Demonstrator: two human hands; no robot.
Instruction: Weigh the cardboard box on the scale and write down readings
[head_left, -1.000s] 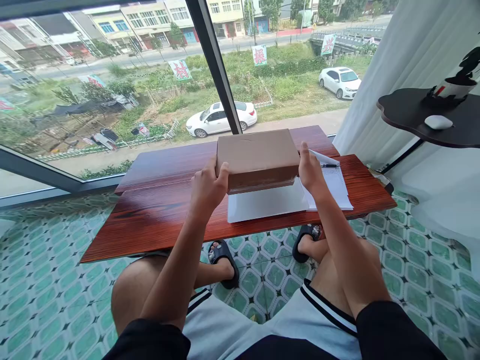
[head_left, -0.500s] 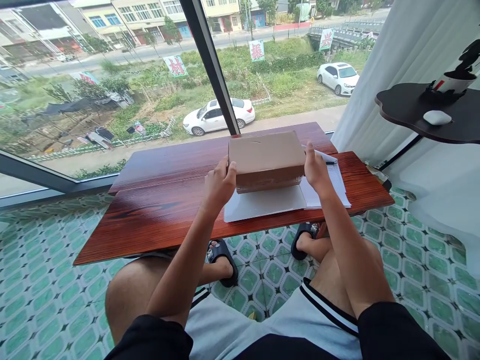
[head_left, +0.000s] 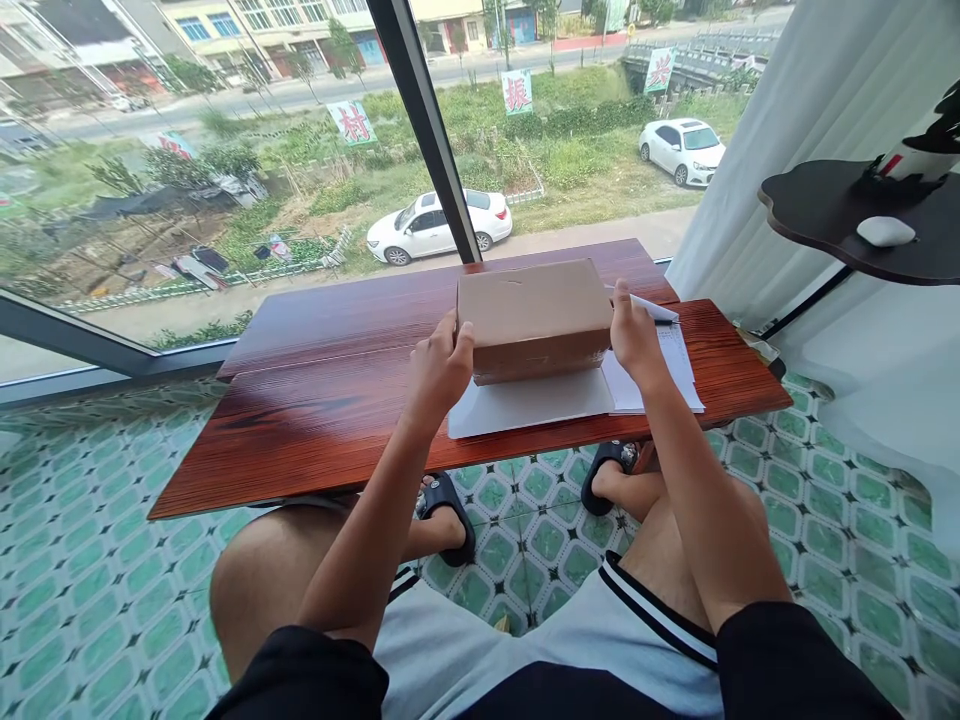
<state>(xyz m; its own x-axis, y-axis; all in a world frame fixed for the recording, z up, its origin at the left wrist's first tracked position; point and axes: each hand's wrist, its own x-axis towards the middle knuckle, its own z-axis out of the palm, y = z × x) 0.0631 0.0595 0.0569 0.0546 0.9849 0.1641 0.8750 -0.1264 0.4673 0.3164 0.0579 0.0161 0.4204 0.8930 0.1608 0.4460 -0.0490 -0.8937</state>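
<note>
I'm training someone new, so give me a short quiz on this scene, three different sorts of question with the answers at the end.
1. True or false: the left hand and the right hand both hold the brown box.

2. Multiple choice: what lies on the white papers?
a) a spoon
b) a dark pen
c) a cup

3. Short answer: which hand is nearer the papers?

Key: 1. True. 2. b. 3. The right hand.
</note>
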